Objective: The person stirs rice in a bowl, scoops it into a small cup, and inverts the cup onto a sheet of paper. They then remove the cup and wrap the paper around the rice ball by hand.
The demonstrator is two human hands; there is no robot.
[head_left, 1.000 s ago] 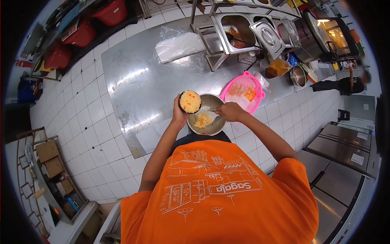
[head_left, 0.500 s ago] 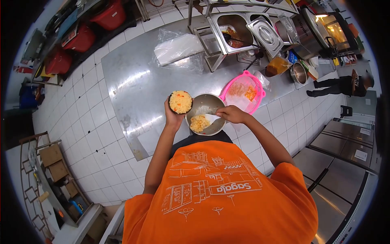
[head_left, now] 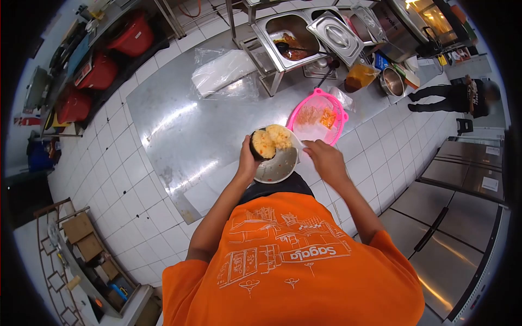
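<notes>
A black bowl (head_left: 263,145) filled with yellow rice dotted with orange bits is held in my left hand (head_left: 248,158), whose fingers wrap its left side. My right hand (head_left: 324,157) grips the handle of a white spatula (head_left: 298,142). A heap of rice (head_left: 278,136) lies at the spatula's end, against the black bowl and over the metal mixing bowl (head_left: 276,169). The mixing bowl stands at the near edge of the steel table, with smears and a few bits inside.
On the steel table (head_left: 163,117) lie a plastic-wrapped white stack (head_left: 224,71) and a pink basket (head_left: 343,117) with food. Behind are a metal food tray (head_left: 293,41), its lid (head_left: 336,37), a small metal bowl (head_left: 391,82) and an orange bag (head_left: 360,76). A person (head_left: 457,98) stands at the right.
The spatula has risen from inside the mixing bowl with rice to the black bowl. My left hand has tilted the black bowl and moved it right, over the mixing bowl's edge.
</notes>
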